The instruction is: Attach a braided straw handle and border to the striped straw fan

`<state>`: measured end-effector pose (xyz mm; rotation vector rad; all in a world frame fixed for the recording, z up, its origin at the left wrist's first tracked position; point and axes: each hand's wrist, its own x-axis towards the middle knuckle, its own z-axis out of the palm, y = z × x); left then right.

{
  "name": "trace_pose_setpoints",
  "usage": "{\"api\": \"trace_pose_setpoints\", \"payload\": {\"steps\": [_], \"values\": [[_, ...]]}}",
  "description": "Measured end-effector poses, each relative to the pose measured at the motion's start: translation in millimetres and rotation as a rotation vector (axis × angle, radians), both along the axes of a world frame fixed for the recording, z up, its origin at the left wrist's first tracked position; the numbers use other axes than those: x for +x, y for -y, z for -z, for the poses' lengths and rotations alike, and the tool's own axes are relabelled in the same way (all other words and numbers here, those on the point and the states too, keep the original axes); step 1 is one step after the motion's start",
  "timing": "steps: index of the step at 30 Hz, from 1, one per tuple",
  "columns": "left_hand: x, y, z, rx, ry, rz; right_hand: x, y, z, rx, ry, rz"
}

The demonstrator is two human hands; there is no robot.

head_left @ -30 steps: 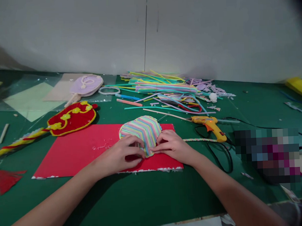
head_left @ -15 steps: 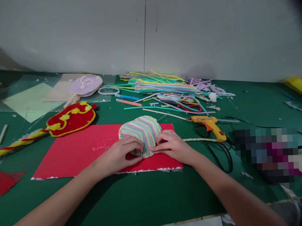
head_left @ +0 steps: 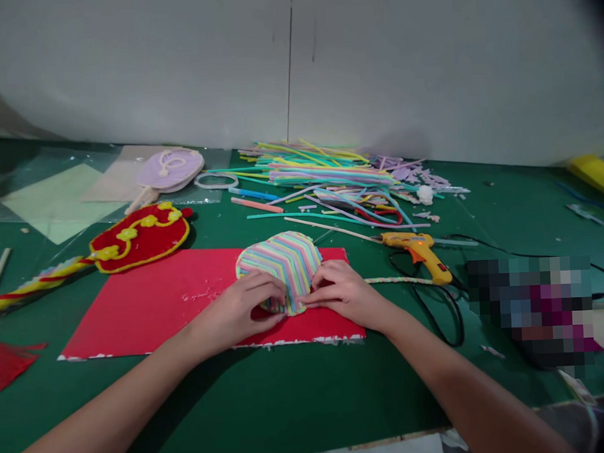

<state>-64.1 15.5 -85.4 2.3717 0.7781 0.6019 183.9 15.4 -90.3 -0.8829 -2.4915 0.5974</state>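
A rounded fan-shaped piece covered in pastel striped pipe cleaners [head_left: 283, 257] lies over a red board [head_left: 155, 306]. On its lower left edge, the thumb and fingers of my left hand [head_left: 245, 302] pinch the rim. My right hand [head_left: 342, 288] presses thumb and fingers together on the lower right edge. Both hands hold the piece from the near side, and their fingers cover part of its rim. To the right of my right hand, a twisted pastel pipe-cleaner strand [head_left: 397, 280] reaches toward a yellow hot glue gun [head_left: 418, 251].
Behind lies a heap of pipe cleaners [head_left: 324, 172]. At left are a red fan with yellow flowers [head_left: 142, 243], a lilac fan [head_left: 172, 171] and a red tassel [head_left: 12, 366]. The glue gun's black cable [head_left: 456, 320] loops at right beside a blurred-out patch [head_left: 530, 310].
Both hands keep the same grip on the striped piece. The whole view has shifted very slightly; nothing else has visibly moved.
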Motion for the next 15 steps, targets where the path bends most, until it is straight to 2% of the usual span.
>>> {"api": "trace_pose_setpoints", "payload": {"steps": [7, 15], "values": [[-2.0, -0.4, -1.5, 0.008, -0.001, 0.015, -1.1, 0.1, -3.1, 0.011, -0.008, -0.004], [-3.1, 0.0, -1.1, 0.166, -0.09, 0.022, -0.9, -0.1, 0.4, -0.008, -0.04, -0.004]]}}
